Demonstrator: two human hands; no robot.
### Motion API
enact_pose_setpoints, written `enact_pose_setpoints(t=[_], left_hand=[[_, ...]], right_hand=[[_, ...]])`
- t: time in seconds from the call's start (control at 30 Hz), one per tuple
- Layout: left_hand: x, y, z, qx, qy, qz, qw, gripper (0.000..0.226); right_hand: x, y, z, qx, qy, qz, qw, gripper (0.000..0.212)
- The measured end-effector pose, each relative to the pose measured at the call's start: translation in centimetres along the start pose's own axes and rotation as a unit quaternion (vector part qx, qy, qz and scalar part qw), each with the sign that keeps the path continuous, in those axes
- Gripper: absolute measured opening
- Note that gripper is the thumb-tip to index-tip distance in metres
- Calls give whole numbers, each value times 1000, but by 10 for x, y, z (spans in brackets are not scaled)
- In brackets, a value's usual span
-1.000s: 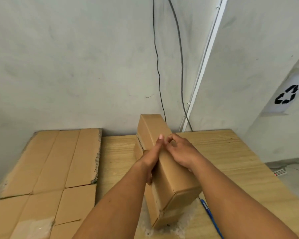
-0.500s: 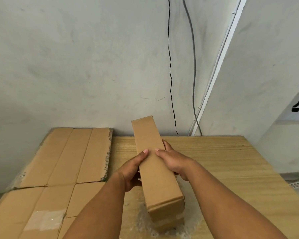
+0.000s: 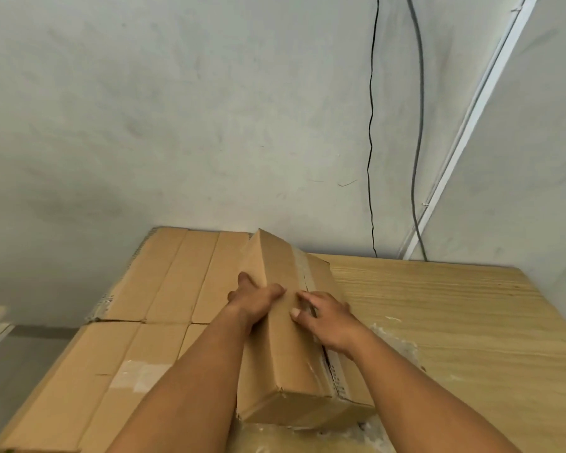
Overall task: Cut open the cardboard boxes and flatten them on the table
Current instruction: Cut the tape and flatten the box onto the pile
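Note:
A long brown cardboard box (image 3: 285, 364) lies on the wooden table (image 3: 464, 325), tipped so one long edge points up. Its right face carries a taped seam with a slit along it. My left hand (image 3: 254, 297) grips the raised edge, thumb on the left face and fingers over the ridge. My right hand (image 3: 324, 317) rests on the taped face, its fingertips beside the seam. Flattened cardboard sheets (image 3: 164, 289) lie to the left, and the box's far end overlaps them.
Scraps of clear tape (image 3: 396, 338) lie on the table around the box. The wall stands close behind the table, with two dark cables (image 3: 371, 142) and a white conduit (image 3: 464, 125) running down it. Bare wood stretches to the right.
The box has been rolled about its long axis, so the taped seam face now shows. It has shifted left toward the flattened sheets. Both hands stayed on it.

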State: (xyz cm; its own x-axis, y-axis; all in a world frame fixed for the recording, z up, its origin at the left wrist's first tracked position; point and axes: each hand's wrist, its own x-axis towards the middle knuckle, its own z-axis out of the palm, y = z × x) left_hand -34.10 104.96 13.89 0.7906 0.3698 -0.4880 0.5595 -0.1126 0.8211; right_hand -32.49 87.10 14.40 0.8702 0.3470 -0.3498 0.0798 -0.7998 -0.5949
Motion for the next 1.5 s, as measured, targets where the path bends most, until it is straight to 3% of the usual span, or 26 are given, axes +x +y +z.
enact_pose_setpoints(t=[0.13,0.27,0.33,0.47,0.57,0.67,0.73,0.87,0.97,1.1,1.17,1.23,1.5], left_hand=[[4,-20,16,-69,-19,10,997,88],[-12,-20,45,-78,-74,23,994,93],[-9,-22,57,-15,-76,39,996,88],[-8,-20,73,154,-25,51,986,56],[-4,-25,76,254,-11,30,967,61],[0,-30,73,327,-11,26,944,68],[-3,-28,74,385,-8,52,921,70],[-14,-25,83,570,-18,181,801,62],[-18,-31,90,614,-51,229,754,57],[-11,-40,86,590,-99,216,772,63],[-12,-47,82,596,-116,205,768,83],[-17,-54,83,616,-111,203,753,100],[-34,-59,95,627,-95,184,751,119]], right_hand=[[-10,37,-3,-11,6,146,989,87],[-23,73,-16,39,11,198,979,103],[-26,83,-20,2,17,217,976,101],[-30,91,-22,-46,10,241,969,88],[-29,92,-18,-70,-5,231,970,70],[-24,90,-13,-95,-18,234,967,65],[-21,86,-11,-120,-26,251,960,67],[-19,79,-10,-179,-56,261,947,74],[-19,81,-9,-196,-64,260,943,77],[-21,88,-4,-179,-50,247,951,71],[-24,93,-1,-146,-31,243,958,67],[-30,99,2,-131,-22,233,963,65],[-49,112,-4,-101,-47,198,974,68]])
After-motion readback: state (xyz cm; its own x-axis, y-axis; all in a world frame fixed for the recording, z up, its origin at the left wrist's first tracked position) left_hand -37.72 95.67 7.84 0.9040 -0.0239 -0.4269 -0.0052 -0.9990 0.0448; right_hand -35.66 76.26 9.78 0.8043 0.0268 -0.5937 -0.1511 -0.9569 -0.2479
